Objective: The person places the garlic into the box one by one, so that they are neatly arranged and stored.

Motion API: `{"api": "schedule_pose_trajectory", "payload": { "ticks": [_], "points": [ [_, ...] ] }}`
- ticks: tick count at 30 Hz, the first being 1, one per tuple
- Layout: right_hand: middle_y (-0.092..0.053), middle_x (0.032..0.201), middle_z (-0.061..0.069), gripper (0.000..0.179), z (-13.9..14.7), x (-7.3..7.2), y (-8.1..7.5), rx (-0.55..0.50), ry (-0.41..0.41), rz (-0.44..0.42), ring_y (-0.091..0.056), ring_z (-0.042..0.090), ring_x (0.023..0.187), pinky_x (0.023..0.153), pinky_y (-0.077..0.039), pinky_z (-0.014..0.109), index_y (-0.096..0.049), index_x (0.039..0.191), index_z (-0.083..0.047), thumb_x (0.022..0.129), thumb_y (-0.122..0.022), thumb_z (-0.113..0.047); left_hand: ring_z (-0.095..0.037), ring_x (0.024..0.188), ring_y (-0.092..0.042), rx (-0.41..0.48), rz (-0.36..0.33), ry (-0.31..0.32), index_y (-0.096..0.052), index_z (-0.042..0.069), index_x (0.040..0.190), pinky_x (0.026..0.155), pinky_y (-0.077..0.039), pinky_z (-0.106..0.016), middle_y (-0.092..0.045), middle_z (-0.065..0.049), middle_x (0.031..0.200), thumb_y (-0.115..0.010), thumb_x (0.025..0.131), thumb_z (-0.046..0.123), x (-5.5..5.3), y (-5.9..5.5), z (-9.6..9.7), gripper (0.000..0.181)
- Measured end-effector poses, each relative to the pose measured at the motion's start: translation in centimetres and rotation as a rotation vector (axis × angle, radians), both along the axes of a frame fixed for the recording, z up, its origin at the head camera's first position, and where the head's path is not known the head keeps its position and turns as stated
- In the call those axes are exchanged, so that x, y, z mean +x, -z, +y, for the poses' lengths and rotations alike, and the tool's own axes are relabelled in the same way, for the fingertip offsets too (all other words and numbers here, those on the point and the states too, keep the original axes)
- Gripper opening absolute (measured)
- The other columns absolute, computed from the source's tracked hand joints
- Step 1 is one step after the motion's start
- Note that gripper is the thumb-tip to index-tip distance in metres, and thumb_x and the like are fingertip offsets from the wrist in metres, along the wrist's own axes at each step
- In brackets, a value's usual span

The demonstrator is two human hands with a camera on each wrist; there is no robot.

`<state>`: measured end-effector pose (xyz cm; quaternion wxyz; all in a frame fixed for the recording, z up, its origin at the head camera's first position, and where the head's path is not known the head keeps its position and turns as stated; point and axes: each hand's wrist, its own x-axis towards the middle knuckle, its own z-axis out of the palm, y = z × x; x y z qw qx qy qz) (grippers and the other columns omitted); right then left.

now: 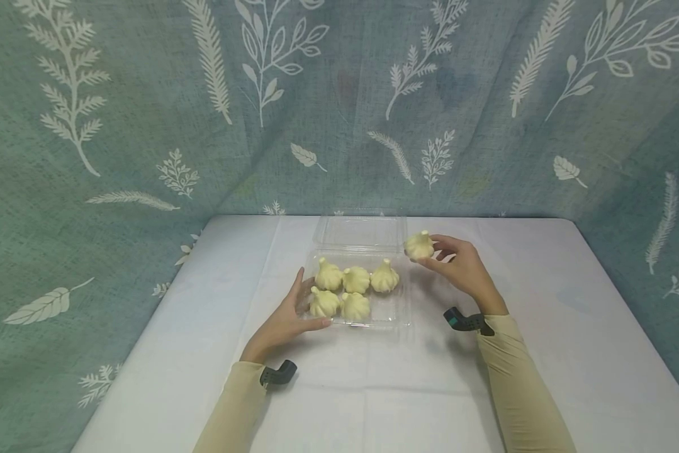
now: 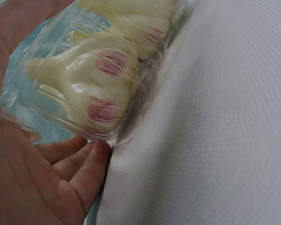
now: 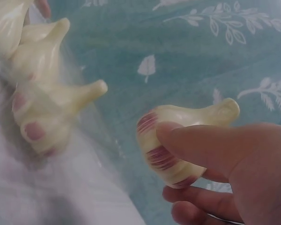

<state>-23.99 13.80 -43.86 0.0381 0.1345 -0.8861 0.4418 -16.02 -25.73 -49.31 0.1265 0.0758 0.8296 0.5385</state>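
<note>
My right hand [image 1: 458,264] pinches a garlic bulb [image 1: 419,246] between thumb and fingers, raised beside the back right of a clear plastic container [image 1: 392,311]. In the right wrist view the held garlic bulb [image 3: 166,145] shows purple streaks, its stem pointing right. Several pale garlic bulbs [image 1: 356,306] sit inside the container: three in the back row, two in the front row at left and middle. The front right spot holds none. My left hand [image 1: 285,321] grips the container's front left corner, thumb along the front and fingers at the left side, also seen in the left wrist view.
The container's hinged clear lid [image 1: 362,233] lies folded back behind it. A white cloth [image 1: 430,402] covers the table. Green-blue leaf-patterned fabric [image 1: 339,126] hangs behind the table and around its sides. A dark band with a camera [image 1: 466,321] is on each wrist.
</note>
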Motion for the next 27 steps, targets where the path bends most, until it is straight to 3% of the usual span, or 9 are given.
{"api": "schedule_pose_trajectory", "payload": {
  "ticks": [11, 15, 21, 27],
  "points": [
    [-0.074, 0.121, 0.017, 0.06, -0.8, 0.9, -1.2, -0.005, -0.04, 0.059, -0.067, 0.025, 0.094, 0.079, -0.056, 0.034, -0.065, 0.139, -0.007, 0.087, -0.084, -0.032, -0.036, 0.161, -0.022, 0.002, 0.005, 0.001, 0.014, 0.029, 0.166, 0.131, -0.027, -0.052, -0.015, -0.005, 0.175, -0.09, 0.079, 0.039, -0.1, 0.1, 0.0, 0.136],
    [-0.073, 0.122, 0.016, 0.062, -1.0, 1.2, -1.6, 0.003, -0.052, 0.05, -0.067, 0.025, 0.096, 0.08, -0.056, 0.035, -0.065, 0.139, -0.008, 0.087, -0.084, -0.034, -0.036, 0.161, -0.021, 0.001, 0.005, 0.005, 0.015, 0.034, 0.165, 0.131, -0.026, -0.052, -0.014, -0.006, 0.176, -0.09, 0.08, 0.039, -0.1, 0.1, 0.0, 0.135],
    [-0.073, 0.116, 0.012, 0.061, -1.4, 1.7, -2.1, 0.027, -0.075, 0.028, -0.066, 0.024, 0.096, 0.078, -0.054, 0.034, -0.065, 0.14, -0.014, 0.086, -0.085, -0.037, -0.037, 0.161, -0.02, -0.006, 0.013, 0.013, 0.015, 0.026, 0.166, 0.13, -0.026, -0.054, -0.013, -0.008, 0.176, -0.089, 0.081, 0.04, -0.2, 0.1, 0.0, 0.135],
    [-0.073, 0.113, 0.011, 0.058, -1.8, 2.2, -2.5, 0.035, -0.102, 0.015, -0.066, 0.026, 0.095, 0.075, -0.054, 0.033, -0.067, 0.137, -0.017, 0.086, -0.085, -0.038, -0.036, 0.161, -0.021, -0.001, 0.009, 0.007, 0.015, 0.029, 0.166, 0.131, -0.026, -0.053, -0.014, -0.006, 0.175, -0.09, 0.079, 0.04, -0.2, 0.1, 0.0, 0.136]
  ]
}}
